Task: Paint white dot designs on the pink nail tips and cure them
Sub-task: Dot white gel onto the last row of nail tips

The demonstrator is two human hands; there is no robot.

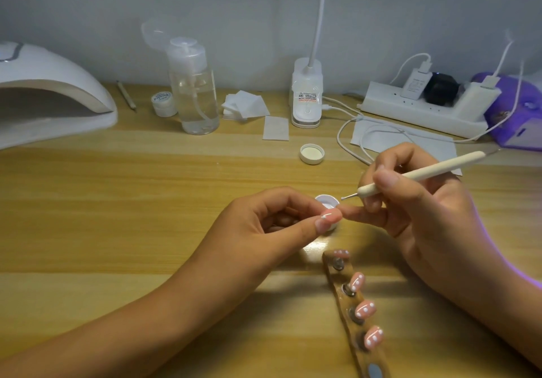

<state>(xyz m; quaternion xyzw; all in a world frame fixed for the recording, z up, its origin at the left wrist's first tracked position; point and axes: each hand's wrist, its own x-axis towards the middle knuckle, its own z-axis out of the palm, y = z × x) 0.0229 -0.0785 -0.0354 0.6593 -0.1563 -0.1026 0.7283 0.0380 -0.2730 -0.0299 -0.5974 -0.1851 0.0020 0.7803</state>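
Lamp [44, 84] for curing sits far left at the back of the table [117, 201], w/ a small jar [164, 103] and a pump bottle [193, 93] side by side to its right, then a pile of wipes [245, 105]. Your left hand [258, 222] is mid-table, thumb and forefinger clamped on one pink tip [330, 216], other fingers curled under. That tip shows a white mark. It's held just over a white pot [325, 200]; a loose cap [312, 154] lies farther back. Holder [349, 307] lies nearer you, below both hands, w/ four dotted tips [366, 308] stuck along it. Your right hand [425, 210] grips the tool [434, 169] like a pen, fingers closed round its shaft, metal point above the pot, close to the held tip, not touching it. One right finger reaches across to your left fingertip. Power strip [425, 111] is back right.
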